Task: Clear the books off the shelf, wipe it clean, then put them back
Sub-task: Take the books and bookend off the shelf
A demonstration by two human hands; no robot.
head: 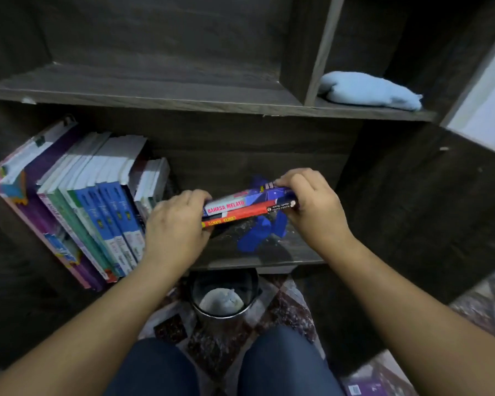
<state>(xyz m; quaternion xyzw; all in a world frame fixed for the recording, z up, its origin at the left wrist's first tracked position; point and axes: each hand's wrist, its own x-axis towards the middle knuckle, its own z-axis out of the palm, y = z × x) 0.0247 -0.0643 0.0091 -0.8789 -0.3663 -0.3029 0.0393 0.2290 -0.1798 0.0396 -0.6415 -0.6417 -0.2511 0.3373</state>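
Note:
Both hands hold two thin books (247, 206) spine-up over the lower shelf (292, 247), one blue with "BAHASA MELAYU", one red beneath it. My left hand (177, 224) grips their left end and my right hand (312, 201) grips the right end. A row of books (97, 204) stands leaning at the shelf's left side. A crumpled blue thing (257, 232) lies on the shelf under the held books. A light blue cloth (369, 91) lies folded on the upper right shelf.
The dark wooden upper shelf (143, 92) is bare. A round bin (225, 295) stands on the patterned rug (283, 312) below the shelf, between my knees. A purple book (366, 387) lies on the floor at the lower right.

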